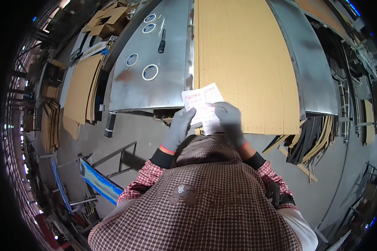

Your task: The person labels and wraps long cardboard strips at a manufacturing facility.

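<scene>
White paper slips [202,109] with red and dark print are held up in front of my body, close to the table's near edge. My left hand [181,124], in a grey glove with a red cuff edge, grips their left side with the thumb on top. On the right, my gloved right hand [229,120] is closed at the slips' edge, slightly blurred, its fingertips over the paper. Behind them lies a long sheet of brown cardboard [247,62] on the table. How many slips there are I cannot tell.
On the grey metal tabletop [167,90] to the left lie several white tape rolls [150,72] and a black handheld radio [162,42]. Cardboard sheets [81,90] lean at the left. Black and tan strips [312,142] hang low right. A blue-panelled metal frame [99,183] stands lower left.
</scene>
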`<state>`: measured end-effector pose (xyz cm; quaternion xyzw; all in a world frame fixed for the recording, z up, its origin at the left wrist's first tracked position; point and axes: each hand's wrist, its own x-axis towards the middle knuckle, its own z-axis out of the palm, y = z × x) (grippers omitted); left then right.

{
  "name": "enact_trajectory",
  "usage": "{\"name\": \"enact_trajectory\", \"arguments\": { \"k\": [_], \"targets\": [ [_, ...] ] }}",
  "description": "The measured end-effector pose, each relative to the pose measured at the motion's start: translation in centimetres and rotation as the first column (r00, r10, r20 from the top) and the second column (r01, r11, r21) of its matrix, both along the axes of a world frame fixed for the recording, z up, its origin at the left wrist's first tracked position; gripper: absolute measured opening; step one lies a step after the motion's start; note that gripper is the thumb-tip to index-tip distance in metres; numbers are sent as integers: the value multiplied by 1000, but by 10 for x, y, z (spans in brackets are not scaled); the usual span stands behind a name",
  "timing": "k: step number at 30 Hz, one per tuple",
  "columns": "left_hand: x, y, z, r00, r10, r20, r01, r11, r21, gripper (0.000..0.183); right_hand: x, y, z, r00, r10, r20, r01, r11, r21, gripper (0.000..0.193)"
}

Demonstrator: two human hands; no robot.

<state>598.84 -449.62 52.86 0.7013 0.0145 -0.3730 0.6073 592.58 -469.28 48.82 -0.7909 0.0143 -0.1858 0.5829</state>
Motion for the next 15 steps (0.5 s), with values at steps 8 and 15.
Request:
{"name": "enact_trajectory", "arguments": {
  "k": [8,15],
  "targets": [
    [3,-46,13,971,237,38,-208,910,-357,35,16,-66,-5,875,-446,-186,453,892,-7,30],
    [-26,-80,6,979,192,72,-159,934,-319,33,-13,-49,-1,995,-98,-33,103,950,296,21]
  ]
}}
